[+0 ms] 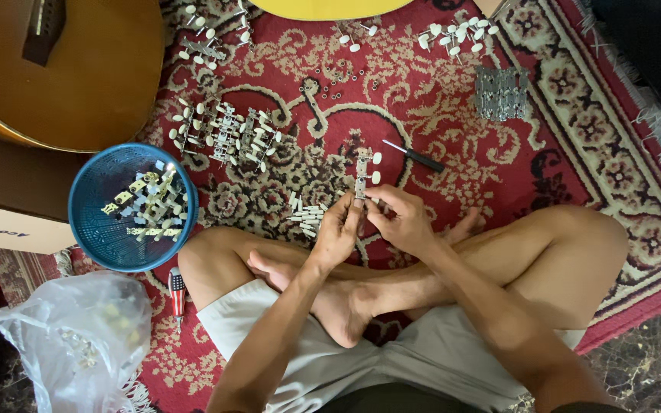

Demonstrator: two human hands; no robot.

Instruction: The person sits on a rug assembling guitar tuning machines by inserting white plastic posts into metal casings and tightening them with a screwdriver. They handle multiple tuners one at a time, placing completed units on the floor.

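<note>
Two bare hands meet over crossed legs: left hand (338,233) and right hand (401,222) both pinch the lower end of a tuner strip (363,172), a metal plate with white knobs, fingers closed on it above the red carpet (575,138). Steadying the plate close to the fingertips would likely keep small parts aligned. Beyond lie loose pegs (306,216), a screwdriver (415,156), a blue basket (89,229), further tuner sets (223,134) and a guitar body (78,76).
</note>
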